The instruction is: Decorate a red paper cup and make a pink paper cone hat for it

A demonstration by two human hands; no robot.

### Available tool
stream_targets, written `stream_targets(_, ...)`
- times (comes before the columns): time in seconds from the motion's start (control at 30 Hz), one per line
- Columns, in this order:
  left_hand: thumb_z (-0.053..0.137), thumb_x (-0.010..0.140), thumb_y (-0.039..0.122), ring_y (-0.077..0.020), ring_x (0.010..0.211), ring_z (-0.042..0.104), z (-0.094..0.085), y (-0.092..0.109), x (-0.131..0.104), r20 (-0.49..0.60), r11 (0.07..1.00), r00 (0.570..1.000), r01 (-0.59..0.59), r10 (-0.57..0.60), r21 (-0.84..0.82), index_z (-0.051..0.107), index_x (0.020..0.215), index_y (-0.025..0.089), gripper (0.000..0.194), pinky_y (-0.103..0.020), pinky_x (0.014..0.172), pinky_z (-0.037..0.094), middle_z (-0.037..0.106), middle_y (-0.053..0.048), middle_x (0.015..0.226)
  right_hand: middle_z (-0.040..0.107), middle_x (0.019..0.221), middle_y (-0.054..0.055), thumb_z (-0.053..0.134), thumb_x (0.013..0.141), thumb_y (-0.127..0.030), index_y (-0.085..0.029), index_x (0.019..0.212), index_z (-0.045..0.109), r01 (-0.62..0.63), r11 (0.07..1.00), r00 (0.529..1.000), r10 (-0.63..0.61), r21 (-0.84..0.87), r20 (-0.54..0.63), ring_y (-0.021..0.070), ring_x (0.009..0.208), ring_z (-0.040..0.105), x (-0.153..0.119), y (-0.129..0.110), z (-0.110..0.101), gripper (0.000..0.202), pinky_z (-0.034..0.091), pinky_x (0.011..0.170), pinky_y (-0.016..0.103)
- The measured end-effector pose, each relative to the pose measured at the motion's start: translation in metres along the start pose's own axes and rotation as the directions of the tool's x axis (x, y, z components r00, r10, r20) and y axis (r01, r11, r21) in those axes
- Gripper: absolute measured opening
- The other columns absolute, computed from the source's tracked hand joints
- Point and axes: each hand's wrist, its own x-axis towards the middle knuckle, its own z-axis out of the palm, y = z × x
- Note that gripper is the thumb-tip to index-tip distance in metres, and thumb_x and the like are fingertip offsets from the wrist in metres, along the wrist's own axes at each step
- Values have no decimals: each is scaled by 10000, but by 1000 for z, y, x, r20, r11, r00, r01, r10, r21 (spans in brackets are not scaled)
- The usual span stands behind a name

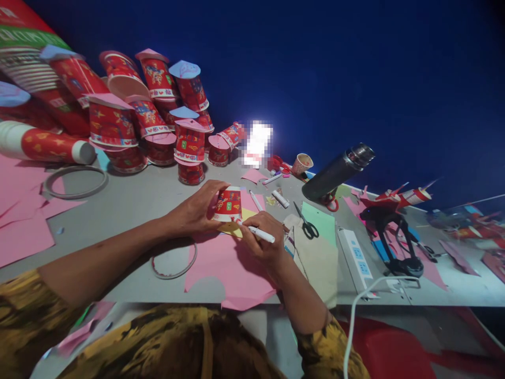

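Observation:
My left hand (pixel 201 206) is wrapped around the side of a red printed paper cup (pixel 229 204), which is upside down with its white rim low. Between the fingers of my right hand (pixel 265 236) is a white marker (pixel 261 234). Its red tip is at the rim of the cup; whether it touches I cannot tell. Pink paper (pixel 232 268) lies under both hands, with a yellow piece (pixel 246 215) by the cup. A marker cap or short white pen (pixel 280 199) and another marker (pixel 255 200) lie just beyond.
Stacked red cups with paper tops (pixel 189 139) stand at the back left. Tape rings (pixel 173 263) lie on the grey table. To the right are black scissors (pixel 307 223), a dark thermos (pixel 335 173), a power strip (pixel 355 260) and a white cable (pixel 355 305).

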Motion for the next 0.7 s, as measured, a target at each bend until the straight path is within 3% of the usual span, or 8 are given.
stream_targets(0.2, 839, 826, 610, -373, 1301, 629, 0, 1, 1, 1, 1000, 1000, 15, -15, -3, 496, 1490, 233, 838, -552, 1112, 548, 599, -155, 1429, 749, 766, 19, 633, 1035, -214, -239, 936, 679, -21, 999, 999, 22, 28, -43, 179, 683, 692, -3, 1, 3, 112, 544, 657, 336)
stream_targets(0.7, 829, 870, 530, -368, 1333, 608, -1, 2, 0, 29, 1000, 1000, -4, 3, 27, 452, 1499, 268, 779, -556, 1128, 531, 581, -148, 1454, 761, 781, 20, 643, 1039, -178, -236, 960, 663, 13, 999, 999, -12, 43, -40, 177, 688, 690, 0, -1, 1, 100, 527, 660, 329)
